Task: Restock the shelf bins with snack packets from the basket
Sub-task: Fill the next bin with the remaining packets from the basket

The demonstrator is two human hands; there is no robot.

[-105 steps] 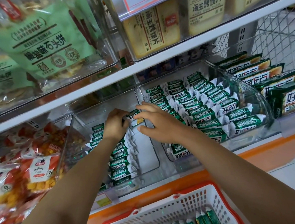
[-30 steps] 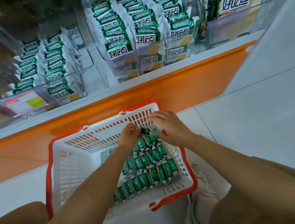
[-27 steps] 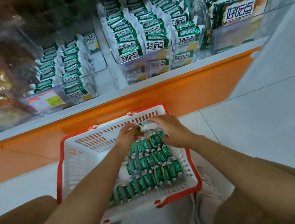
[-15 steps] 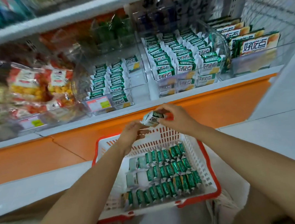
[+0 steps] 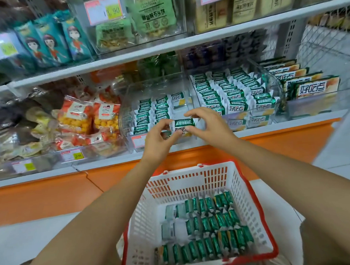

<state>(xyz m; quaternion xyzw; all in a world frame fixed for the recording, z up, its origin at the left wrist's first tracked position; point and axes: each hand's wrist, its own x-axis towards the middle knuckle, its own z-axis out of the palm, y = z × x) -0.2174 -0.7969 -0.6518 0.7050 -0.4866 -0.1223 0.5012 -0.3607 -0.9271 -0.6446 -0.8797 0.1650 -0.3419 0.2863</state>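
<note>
In the head view, the left hand [image 5: 158,139] and the right hand [image 5: 212,124] are meeting in front of the lower shelf [image 5: 270,129], and between them they are holding one green-and-white snack packet [image 5: 183,125]. The fingers of the left hand are curling in and pinching the packet's left end against the thumb, while the fingers of the right hand are arching over its top right edge and gripping it from that side. The packet is hanging in the air just in front of the partly filled bin [image 5: 125,106], above the bin's price label [image 5: 139,141] and not yet inside. That clear bin is carrying two full rows of the same packets [image 5: 147,113] and a single packet starting a third row at the back. Just beside it on the right, the full bin [image 5: 277,87] is standing packed with rows of them. Below the hands, the white basket [image 5: 192,178] with a red rim is sitting on the floor against the orange base [image 5: 52,195], and more green packets [image 5: 212,231] are lying in rows across its bottom. Orange snack bags [image 5: 85,116] are filling the bin to the left, and larger boxes [image 5: 312,88] are standing at the far right.
</note>
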